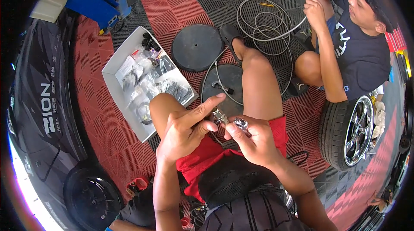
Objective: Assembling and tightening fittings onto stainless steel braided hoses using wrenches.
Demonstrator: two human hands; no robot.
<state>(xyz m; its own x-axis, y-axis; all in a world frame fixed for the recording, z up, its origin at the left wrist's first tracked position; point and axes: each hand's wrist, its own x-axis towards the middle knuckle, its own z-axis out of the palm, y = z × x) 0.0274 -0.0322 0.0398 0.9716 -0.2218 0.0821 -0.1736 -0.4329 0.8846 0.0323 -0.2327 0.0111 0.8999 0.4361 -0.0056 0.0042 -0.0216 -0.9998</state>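
My right hand is closed, thumb and fingers pinching a shiny metal fitting in front of my lap. A narrower metal part sticks out toward my left hand; I cannot tell whether it joins the fitting. My left hand has its index finger and thumb stretched apart around that part, and its other fingers are mostly hidden. Below the hands, a braided hose with a dark end fitting lies across a round black disc.
Left of my knee stands a white box of bagged parts. Another black disc lies ahead. At right, a person crouches, holding a coiled braided hose by its end; a wheel stands nearby. A dark car is far left.
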